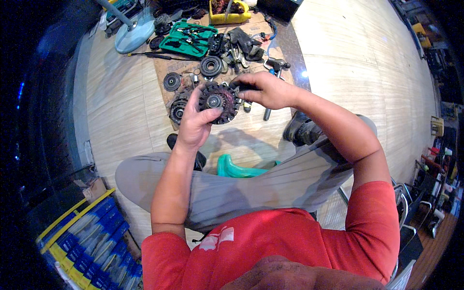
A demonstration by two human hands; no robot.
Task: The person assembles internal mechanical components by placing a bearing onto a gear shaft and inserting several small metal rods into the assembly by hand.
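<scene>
My left hand is closed round a dark toothed wheel-shaped part. Its thumb lies over the face and its fingers go behind the far-left rim. A bearing-like hub sits at the middle of the part, with a reddish area around it. My right hand has its fingers bent in a pinch against the part's right rim. The fingertips are partly hidden there. Just left of the part, a dark ringed housing lies on the cardboard. Beyond it are a round pulley-like disc and a black ring.
Farther off on the cardboard lie an open green tool case, dark gloves, a hammer and a yellow container. A round pedestal base stands at the far left. Something green shows below my legs.
</scene>
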